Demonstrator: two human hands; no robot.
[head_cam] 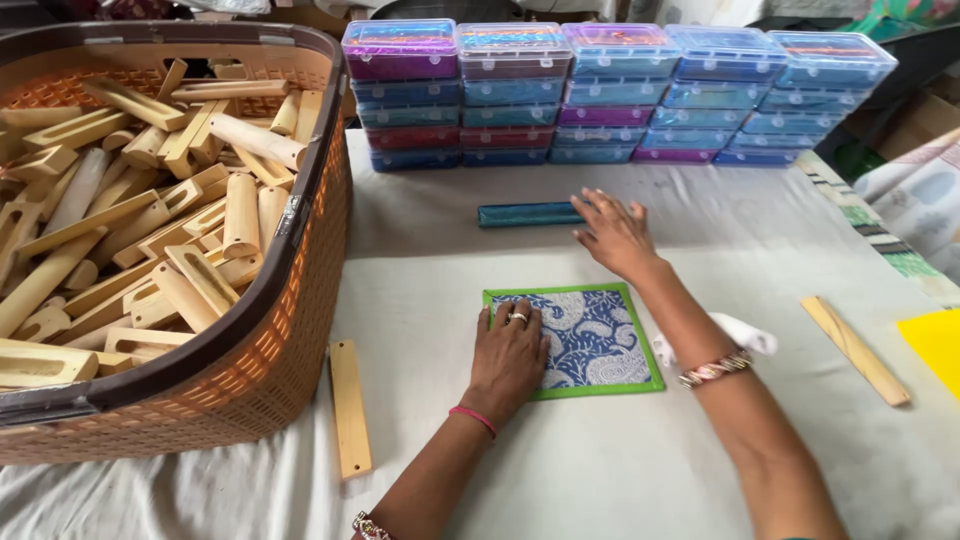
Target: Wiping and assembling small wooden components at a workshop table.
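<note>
Blue paisley cloth square (590, 340) with a bright green border is lying flat on the white table covering (600, 470), just below the centre of the frame. Left hand (508, 355) is pressing down on the square's left part, palm down and fingers spread flat, gripping nothing; a ring is showing on one finger and a pink band on the wrist. Right hand (612, 232) is reaching toward the upper middle of the frame, open with fingers splayed, its fingertips touching or nearly touching the right end of a teal rolled bundle (528, 214) that is lying crosswise on the covering; whether it is truly in contact I cannot tell. A beaded bracelet is sitting on that forearm, and a small white scrap (745, 332) is peeking out beside it.

Moving outward, two flat wooden slats are resting on the covering: one (349, 407) at lower left beside the basket, one (853, 348) at right. A yellow sheet (935, 345) is showing at the right edge.

Along the top of the frame, clear plastic boxes (620, 95) holding purple, blue, red and teal contents are standing in five stacks side by side, each about four or five high.

At the left, a large brown woven basket (290, 330) is holding a heap of pale wooden pieces (130, 220), too many to count.
</note>
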